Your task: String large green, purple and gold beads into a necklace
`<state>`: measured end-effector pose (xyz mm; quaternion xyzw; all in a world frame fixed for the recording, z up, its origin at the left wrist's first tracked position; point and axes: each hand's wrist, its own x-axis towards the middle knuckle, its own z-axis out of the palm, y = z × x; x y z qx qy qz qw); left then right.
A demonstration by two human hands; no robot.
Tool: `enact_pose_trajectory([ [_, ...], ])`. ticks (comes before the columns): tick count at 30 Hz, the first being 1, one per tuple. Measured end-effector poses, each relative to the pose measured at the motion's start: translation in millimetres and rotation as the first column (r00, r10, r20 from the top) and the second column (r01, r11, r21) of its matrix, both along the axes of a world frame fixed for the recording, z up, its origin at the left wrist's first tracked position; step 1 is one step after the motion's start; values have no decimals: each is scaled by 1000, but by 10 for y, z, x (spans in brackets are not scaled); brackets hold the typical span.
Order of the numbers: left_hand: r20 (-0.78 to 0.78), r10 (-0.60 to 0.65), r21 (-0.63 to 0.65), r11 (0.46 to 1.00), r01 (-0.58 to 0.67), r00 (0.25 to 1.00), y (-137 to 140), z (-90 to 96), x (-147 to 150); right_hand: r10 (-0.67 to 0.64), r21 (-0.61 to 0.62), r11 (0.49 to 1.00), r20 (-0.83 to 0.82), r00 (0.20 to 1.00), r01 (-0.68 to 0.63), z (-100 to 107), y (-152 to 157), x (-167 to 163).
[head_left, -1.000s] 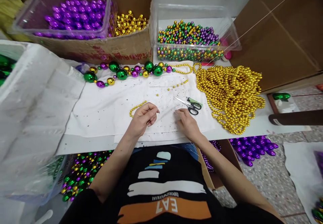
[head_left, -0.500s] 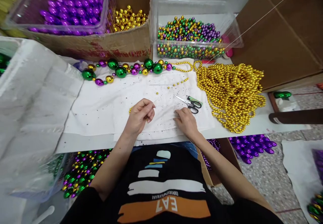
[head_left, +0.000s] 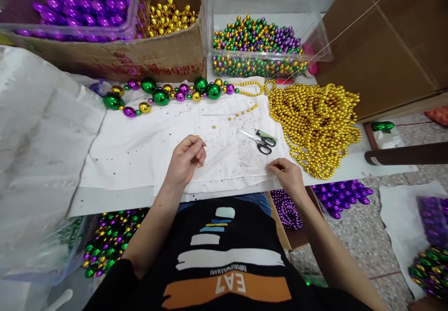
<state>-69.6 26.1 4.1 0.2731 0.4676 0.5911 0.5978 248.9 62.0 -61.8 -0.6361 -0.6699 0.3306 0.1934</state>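
Observation:
Above the white cloth (head_left: 126, 161), my left hand (head_left: 185, 159) is closed in a pinch, with small gold beads (head_left: 198, 136) showing at its fingers. Whether these beads are joined is hidden. Farther right, my right hand (head_left: 287, 174) also pinches near the cloth's front edge; anything in its fingertips is too fine to name. Black-handled scissors (head_left: 263, 144) lie between the hands, a little beyond them, over a small green item (head_left: 266, 135). Past these, a few gold beads on a thin line (head_left: 244, 112) rest on the cloth beside a loose gold bead (head_left: 214, 126).
A green, purple and gold bead necklace (head_left: 161, 97) stretches across the back. Gold bead strands (head_left: 315, 124) are heaped at the right. Behind stand a cardboard box (head_left: 168, 61) and a clear bin (head_left: 313, 54) of mixed beads. White sheeting (head_left: 38, 129) borders the left side.
My right hand has moved right, away from the scissors and from my left hand, and now pinches. My left hand stays closed in nearly the same place. The view has shifted slightly.

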Motion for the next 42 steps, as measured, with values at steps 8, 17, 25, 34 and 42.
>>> enact_pose_trajectory([
  [8, 1, 0, -6, 1000, 0, 1000, -38, 12, 11, 233, 66, 964, 243, 942, -256, 15, -184, -162],
  [17, 38, 30, -40, 999, -28, 999, -26, -3, 26, 338, 71, 930, 217, 916, -360, 74, -440, -120],
  [25, 49, 32, -38, 999, -30, 998, -34, -32, -10, 363, 19, 921, 318, 876, -388, -49, -807, 230],
  [34, 46, 64, -63, 996, -61, 997, -47, -57, -31, 404, -45, 914, 138, 904, -402, -475, -1213, 288],
  [42, 0, 12, -27, 1000, -12, 1000, -9, 91, -73, 170, -219, 968, 215, 962, -122, -539, -1282, 597],
])
